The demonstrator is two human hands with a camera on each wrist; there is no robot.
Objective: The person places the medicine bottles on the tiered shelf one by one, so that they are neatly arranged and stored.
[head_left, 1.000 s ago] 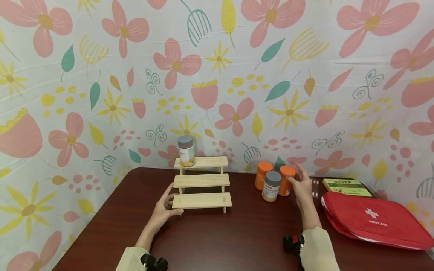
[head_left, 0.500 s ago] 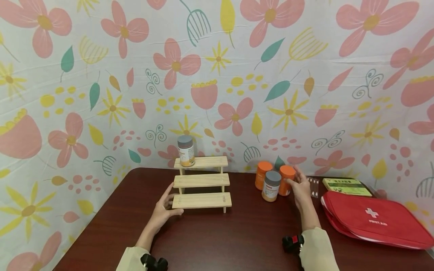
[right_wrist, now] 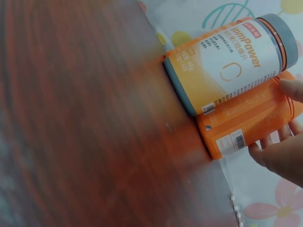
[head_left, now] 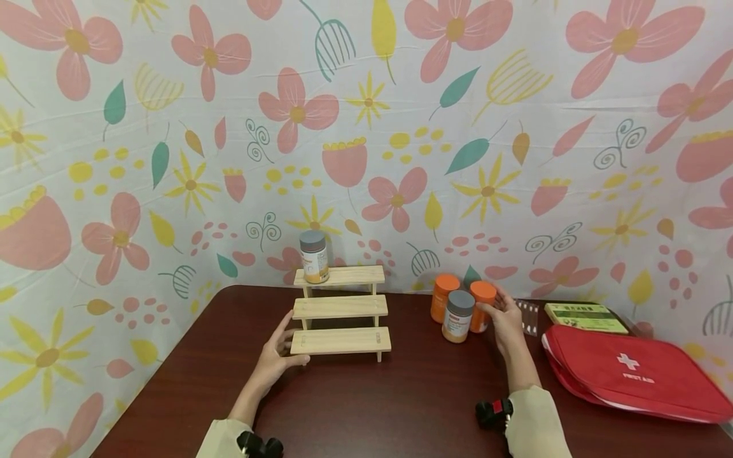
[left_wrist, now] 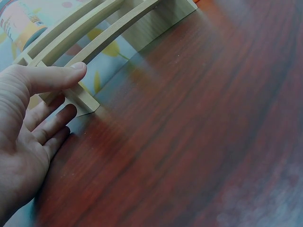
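A three-step wooden display rack stands on the table. My left hand holds its left end; in the left wrist view the thumb lies along the lowest step, with the fingers at the side, partly hidden behind the wood. To the right, my right hand grips an orange pill bottle, thumb on the near side and fingers behind. Close against it stands a grey-capped pill bottle, its white and yellow label plain in the right wrist view. A second orange bottle is just left of these.
Another grey-capped bottle stands upright on the rack's top step, at the left. Right of my right hand lie a blister pack, a yellow-green box and a red first-aid pouch. A flowered cloth hangs behind the table.
My right hand has shifted slightly left, its fingers coming in around the orange bottle, which has moved a little left too. More of the blister pack shows. The left hand stays put.
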